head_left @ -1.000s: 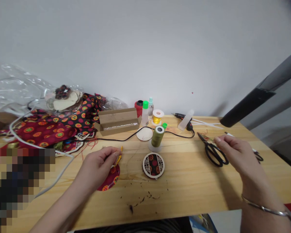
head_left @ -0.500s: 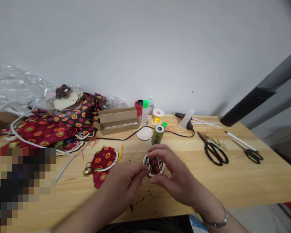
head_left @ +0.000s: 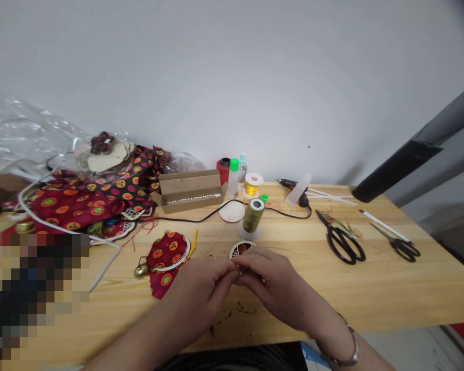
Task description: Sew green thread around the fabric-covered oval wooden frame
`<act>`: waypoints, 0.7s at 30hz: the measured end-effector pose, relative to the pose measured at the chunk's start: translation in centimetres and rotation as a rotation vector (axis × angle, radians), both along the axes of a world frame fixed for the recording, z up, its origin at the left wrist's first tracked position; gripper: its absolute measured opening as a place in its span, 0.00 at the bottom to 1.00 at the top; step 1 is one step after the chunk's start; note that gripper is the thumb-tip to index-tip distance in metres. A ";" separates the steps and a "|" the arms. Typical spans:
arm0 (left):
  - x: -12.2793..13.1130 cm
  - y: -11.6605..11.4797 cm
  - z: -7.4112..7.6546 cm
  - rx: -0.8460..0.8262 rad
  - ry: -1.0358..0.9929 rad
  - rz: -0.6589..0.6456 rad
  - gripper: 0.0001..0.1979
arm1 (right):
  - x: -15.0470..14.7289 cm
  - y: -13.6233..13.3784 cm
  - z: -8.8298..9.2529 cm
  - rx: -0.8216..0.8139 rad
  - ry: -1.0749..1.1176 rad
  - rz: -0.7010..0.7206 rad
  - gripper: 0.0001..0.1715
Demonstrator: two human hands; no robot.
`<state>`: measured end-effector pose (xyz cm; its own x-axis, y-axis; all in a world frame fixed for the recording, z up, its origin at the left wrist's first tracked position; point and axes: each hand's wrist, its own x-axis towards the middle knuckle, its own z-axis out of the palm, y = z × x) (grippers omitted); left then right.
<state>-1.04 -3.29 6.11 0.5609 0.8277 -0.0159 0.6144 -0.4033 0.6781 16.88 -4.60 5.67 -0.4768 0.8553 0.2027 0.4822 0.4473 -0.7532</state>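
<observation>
My left hand (head_left: 206, 291) and my right hand (head_left: 274, 281) meet fingertip to fingertip at the front middle of the table. Both are closed in a pinch, and whatever sits between the fingers is too small or hidden to make out. Just beyond them lies a round white lattice-edged piece with dark patterned fabric (head_left: 241, 249), its near part covered by my right hand. Behind it stands a spool of olive-green thread (head_left: 251, 216). Left of my left hand rests a dark red patterned fabric piece with a white ring edge (head_left: 167, 251), a small brass bell (head_left: 141, 270) beside it.
Two black-handled scissors, the larger (head_left: 344, 246) and the smaller (head_left: 400, 246), lie to the right. A glue gun (head_left: 294, 185), yellow cord spool (head_left: 252, 186), green-capped bottle (head_left: 233, 180) and open cardboard box (head_left: 191, 191) stand along the wall. Patterned fabric (head_left: 73, 206) is heaped at left.
My right hand has moved left and its spread fingers have closed, meeting my left fingertips. It now covers much of the round lattice piece. My left hand has hardly moved.
</observation>
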 end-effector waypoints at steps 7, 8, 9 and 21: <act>-0.4 0.5 0.3 -0.047 -0.018 0.039 0.15 | 0.7 0.2 -0.2 0.083 0.004 -0.061 0.10; -0.5 0.6 0.3 -0.051 -0.024 0.039 0.15 | 0.8 0.3 -0.2 0.092 0.005 -0.078 0.10; -0.6 0.6 0.2 -0.050 -0.029 0.040 0.14 | 1.0 0.4 -0.2 0.099 0.003 -0.098 0.10; -0.9 1.5 0.3 -0.089 -0.154 0.130 0.12 | 1.6 1.1 -0.3 -0.075 0.134 -0.261 0.07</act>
<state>-1.91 -1.81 6.38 0.4513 0.8923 -0.0142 0.5435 -0.2622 0.7974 18.50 -3.54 5.36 -0.2118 0.9605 0.1802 0.4674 0.2615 -0.8445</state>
